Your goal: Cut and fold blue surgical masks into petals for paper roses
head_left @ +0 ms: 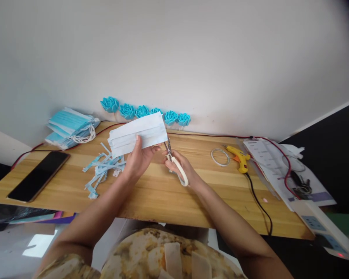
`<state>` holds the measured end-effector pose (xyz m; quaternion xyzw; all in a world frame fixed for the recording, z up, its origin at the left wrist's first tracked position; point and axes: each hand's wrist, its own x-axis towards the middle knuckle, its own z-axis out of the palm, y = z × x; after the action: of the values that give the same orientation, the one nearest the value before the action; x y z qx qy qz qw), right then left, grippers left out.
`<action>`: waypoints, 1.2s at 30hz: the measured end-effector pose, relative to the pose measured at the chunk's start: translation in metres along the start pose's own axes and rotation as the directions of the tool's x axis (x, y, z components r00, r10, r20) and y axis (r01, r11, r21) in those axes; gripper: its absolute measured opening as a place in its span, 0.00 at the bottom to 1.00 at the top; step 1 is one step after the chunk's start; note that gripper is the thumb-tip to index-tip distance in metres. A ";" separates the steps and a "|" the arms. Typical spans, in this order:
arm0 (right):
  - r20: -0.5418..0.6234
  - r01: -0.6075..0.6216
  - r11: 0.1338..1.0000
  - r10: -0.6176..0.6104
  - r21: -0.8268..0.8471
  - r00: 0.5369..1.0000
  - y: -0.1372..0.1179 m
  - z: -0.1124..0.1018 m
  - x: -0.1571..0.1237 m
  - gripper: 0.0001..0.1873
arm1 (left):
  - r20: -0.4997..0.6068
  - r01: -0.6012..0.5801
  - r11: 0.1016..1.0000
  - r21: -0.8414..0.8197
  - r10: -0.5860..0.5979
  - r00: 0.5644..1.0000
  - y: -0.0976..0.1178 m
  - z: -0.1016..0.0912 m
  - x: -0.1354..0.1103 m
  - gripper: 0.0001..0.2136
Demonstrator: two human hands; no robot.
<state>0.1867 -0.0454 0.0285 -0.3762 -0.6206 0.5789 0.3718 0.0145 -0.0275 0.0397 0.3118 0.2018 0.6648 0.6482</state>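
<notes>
My left hand (140, 155) grips a pale face mask (138, 133) by its lower edge, thumb across its pleated face. No ear loops show on it. In my right hand (183, 164) is a pair of white-handled scissors (180, 170), blades pointing up at the mask's right end. Whether the blades touch the mask I cannot tell. Cut blue and white strips (104, 168) lie in a loose heap on the wooden table (163, 197), left of my left hand. Behind the mask, several blue flowers (127, 111) stand in a row along the wall.
A stack of blue masks (68, 126) sits at the back left, with a black phone (39, 176) nearer. To the right are a tape roll (220, 157), a yellow glue gun (241, 158) with its cord, papers (258, 155), keys (304, 188) and a power strip (322, 228).
</notes>
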 end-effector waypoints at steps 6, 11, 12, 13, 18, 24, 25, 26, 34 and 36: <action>-0.025 0.038 0.999 -0.038 -0.007 0.999 0.005 -0.001 -0.001 0.27 | 0.017 0.007 0.998 0.062 -0.008 1.000 -0.009 0.002 -0.004 0.20; -0.042 0.044 0.999 -0.043 0.012 0.998 0.001 -0.001 -0.002 0.28 | 0.031 -0.032 0.995 0.097 0.029 0.999 -0.012 0.004 -0.005 0.21; -0.039 0.048 0.999 -0.047 0.015 0.998 0.001 -0.001 -0.002 0.28 | 0.042 -0.030 0.993 0.111 0.026 0.999 -0.012 0.005 -0.006 0.22; -0.037 0.053 0.998 -0.052 0.016 0.998 0.001 -0.001 -0.002 0.28 | 0.057 -0.027 0.992 0.121 0.020 0.998 -0.013 0.006 -0.006 0.23; -0.053 0.061 0.998 -0.059 0.031 0.997 0.001 0.000 -0.002 0.28 | 0.078 -0.017 0.994 0.108 0.008 0.997 -0.015 0.008 -0.007 0.25; -0.072 0.044 0.998 -0.040 0.046 0.997 -0.004 0.001 -0.003 0.28 | 0.092 -0.015 0.993 0.116 0.004 0.996 -0.014 0.009 -0.008 0.26; -0.074 0.048 0.998 -0.045 0.044 0.996 -0.004 0.001 -0.004 0.28 | 0.094 -0.012 0.993 0.113 0.002 0.996 -0.014 0.009 -0.008 0.25; -0.077 0.053 0.998 -0.050 0.041 0.996 -0.004 0.001 -0.004 0.28 | 0.090 -0.008 0.994 0.111 -0.002 0.996 -0.013 0.010 -0.008 0.25; -0.118 0.031 0.999 -0.032 -0.008 0.993 -0.004 0.003 -0.006 0.29 | 0.042 0.012 0.994 0.107 -0.016 0.999 -0.011 0.013 -0.008 0.23; -0.130 0.017 1.000 -0.018 -0.005 0.991 -0.004 0.004 -0.006 0.30 | 0.052 0.010 0.993 0.120 -0.016 0.999 -0.011 0.013 -0.008 0.23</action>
<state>0.1859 -0.0524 0.0326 -0.4083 -0.5995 0.5487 0.4158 0.0308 -0.0363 0.0403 0.3661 0.2262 0.6388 0.6377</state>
